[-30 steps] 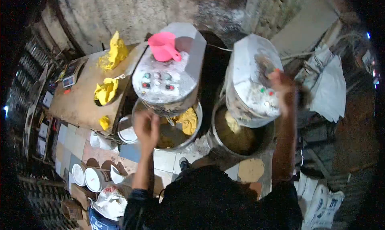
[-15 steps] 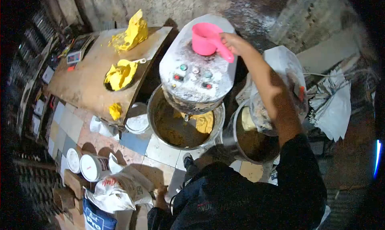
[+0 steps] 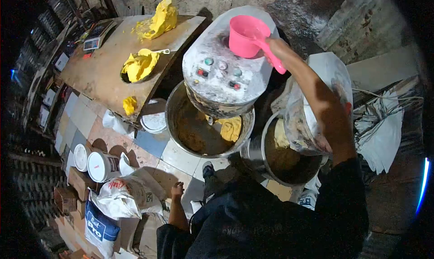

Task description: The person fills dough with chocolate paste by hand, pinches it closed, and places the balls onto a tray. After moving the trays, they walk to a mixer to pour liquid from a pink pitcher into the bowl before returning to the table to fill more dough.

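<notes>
From where I stand, the control-panel mixer [image 3: 221,85] serves as the reference unit. The pink plastic dipper [image 3: 244,37] is located over the rear right of that mixer's top; whether its base touches the surface, I cannot tell. The right hand [image 3: 277,51] reaches in from the mixer's right side with its fingers closed around the dipper's handle [image 3: 275,64]. The cup lies just beyond the fingers, toward the mixer's centre, and the handle's end projects past them toward the person. The left hand [image 3: 177,190] hangs in front of the mixer, well apart from the dipper; its fingers are partly curled, and how wide they stand I cannot tell. Below the mixer's head sits a metal bowl [image 3: 187,132] containing yellow-brown dough [image 3: 231,129]. Left of the mixer, a wooden table [image 3: 101,67] carries a pan of yellow paste [image 3: 140,67] and a taller yellow mound [image 3: 162,20]. A second mixer [image 3: 332,67] stands to its right.
</notes>
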